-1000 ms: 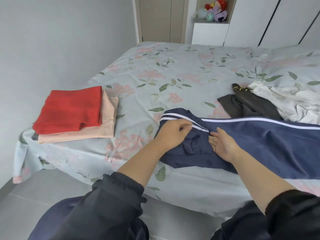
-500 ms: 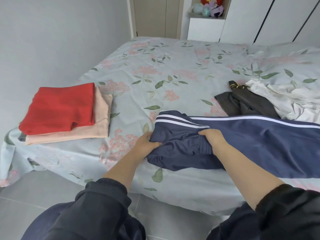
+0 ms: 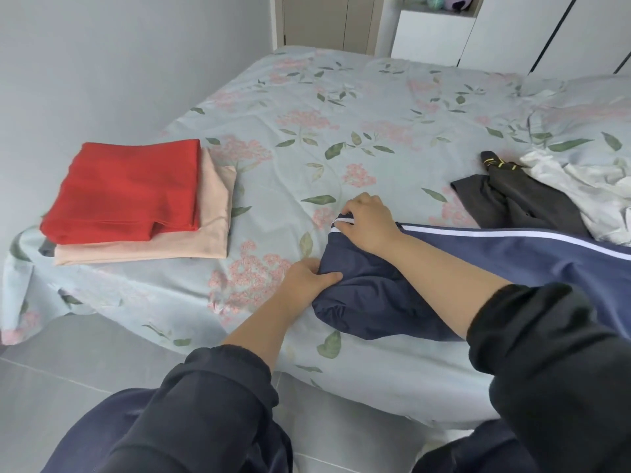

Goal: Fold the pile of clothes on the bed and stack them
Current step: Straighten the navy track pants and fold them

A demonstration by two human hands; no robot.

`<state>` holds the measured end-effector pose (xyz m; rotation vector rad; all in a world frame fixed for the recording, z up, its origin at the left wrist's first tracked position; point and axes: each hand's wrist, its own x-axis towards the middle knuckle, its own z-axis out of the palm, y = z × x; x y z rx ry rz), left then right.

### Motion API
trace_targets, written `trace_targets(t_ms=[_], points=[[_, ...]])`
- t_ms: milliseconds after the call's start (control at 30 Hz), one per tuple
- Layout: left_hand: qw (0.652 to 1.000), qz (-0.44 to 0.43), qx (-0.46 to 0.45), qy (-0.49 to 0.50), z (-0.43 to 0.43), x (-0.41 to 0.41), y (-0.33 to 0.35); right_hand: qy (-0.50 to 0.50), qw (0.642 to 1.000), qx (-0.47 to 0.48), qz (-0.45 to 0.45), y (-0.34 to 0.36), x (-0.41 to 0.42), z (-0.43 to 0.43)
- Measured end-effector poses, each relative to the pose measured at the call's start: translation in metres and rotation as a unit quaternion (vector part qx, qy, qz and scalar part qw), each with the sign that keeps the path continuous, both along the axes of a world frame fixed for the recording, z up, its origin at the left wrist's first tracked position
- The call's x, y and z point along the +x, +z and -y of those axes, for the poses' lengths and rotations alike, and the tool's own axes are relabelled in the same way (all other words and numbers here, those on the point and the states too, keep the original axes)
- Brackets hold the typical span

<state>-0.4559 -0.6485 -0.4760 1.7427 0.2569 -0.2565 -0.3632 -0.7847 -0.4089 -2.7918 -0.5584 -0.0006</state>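
Done: folded red cloth [image 3: 126, 192] atop folded peach garment [image 3: 211, 230], stacked at the left of the frame on the floral-sheeted bed [image 3: 341, 114].
In hand: navy track trousers with white side stripes [image 3: 478, 257], centre to right, not yet folded. The left hand [image 3: 307, 278] pinches the near edge; the right hand [image 3: 368, 223] has its fingers curled on the striped corner.
Left: crumpled dark grey garment [image 3: 519, 203] and white garment [image 3: 587, 189], at the right edge.
Judged under halfway.

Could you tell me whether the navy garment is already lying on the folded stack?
No, the navy garment lies apart from the folded stack, gripped at one end by the left hand and the right hand.
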Motion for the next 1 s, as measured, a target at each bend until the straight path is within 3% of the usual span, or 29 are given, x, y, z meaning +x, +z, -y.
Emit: trace_targets(t_ms=[300, 367, 433, 500, 567, 633, 700, 800, 900, 1000], points=[[1.000, -0.007, 0.008, 0.016, 0.001, -0.001, -0.012, 0.004, 0.988, -0.040, -0.150, 0.008, 0.035, -0.034], [1.000, -0.001, 0.005, 0.011, 0.001, -0.002, -0.013, 0.030, 0.984, -0.143, -0.106, 0.012, 0.035, -0.036], [1.000, 0.009, -0.001, 0.006, 0.001, -0.002, -0.012, 0.054, 0.955, -0.289, -0.025, 0.011, 0.034, -0.039], [1.000, 0.014, -0.004, 0.005, 0.001, -0.003, -0.012, 0.072, 0.937, -0.341, -0.013, 0.005, 0.034, -0.042], [1.000, 0.017, -0.001, 0.004, 0.002, -0.004, -0.011, 0.053, 0.966, -0.248, -0.052, 0.001, 0.040, -0.040], [1.000, 0.016, 0.005, 0.002, 0.001, -0.003, -0.011, -0.024, 0.994, -0.074, -0.076, 0.001, 0.049, -0.029], [1.000, 0.008, 0.001, 0.006, 0.001, -0.002, -0.011, -0.081, 0.995, 0.046, -0.046, -0.003, 0.058, -0.012], [1.000, 0.004, 0.005, 0.008, 0.001, -0.001, -0.012, -0.075, 0.992, 0.072, -0.071, -0.019, 0.055, -0.001], [1.000, 0.006, -0.008, 0.011, 0.001, -0.003, -0.010, -0.106, 0.987, 0.114, -0.040, -0.019, 0.053, 0.004], [1.000, 0.013, -0.014, 0.015, 0.002, -0.004, -0.009, -0.132, 0.989, 0.062, 0.017, -0.009, 0.039, 0.019]])
